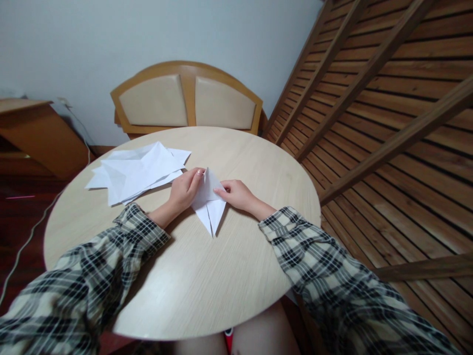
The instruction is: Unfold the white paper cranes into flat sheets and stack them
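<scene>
A white sheet of paper folded into a kite-like shape (209, 199) is held between my two hands above the round table. My left hand (185, 188) grips its left side, thumb on top and the other fingers behind it. On the right edge, my right hand (238, 194) pinches the paper between thumb and curled fingers. The shape's lower end comes to a point, with a slit down its middle. Just left of my left hand lies a loose pile of creased white paper sheets (142, 170).
The round pale wooden table (177, 291) has its near edge by my lap. Behind it stands a headboard (191, 98) with cream panels. A slatted wooden partition (388, 123) rises at the right. A wooden cabinet (44, 138) and a white cable (27, 246) are at the left.
</scene>
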